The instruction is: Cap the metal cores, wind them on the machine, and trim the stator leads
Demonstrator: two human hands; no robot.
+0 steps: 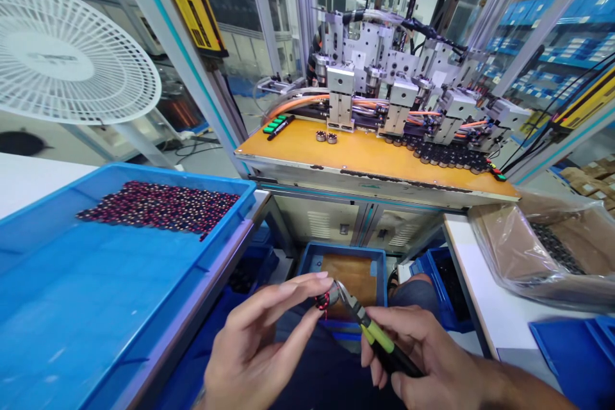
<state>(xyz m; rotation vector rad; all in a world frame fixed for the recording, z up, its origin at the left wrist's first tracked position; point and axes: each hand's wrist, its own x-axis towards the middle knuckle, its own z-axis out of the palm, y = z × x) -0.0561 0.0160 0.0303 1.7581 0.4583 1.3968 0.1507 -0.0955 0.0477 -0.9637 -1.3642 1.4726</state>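
Between the thumb and fingertips of my left hand (269, 333) is a small round motor stator (325, 298) with red and black windings. My right hand (427, 349) grips a pair of pliers (379, 336) with black and yellow-green handles. The curved metal jaws of the pliers touch or nearly touch the stator's right side; the exact contact is too small to tell. Both hands are above my lap. Below and beyond them lies a blue bin (379, 269) with a brown sheet in it.
At left, a large blue tray (62, 275) holds many red-and-black parts (163, 205). A machine (389, 77) stands over an orange worktop (288, 147) with dark round parts. A plastic-lined box (504, 256) sits at right, a white fan (72, 51) at upper left.
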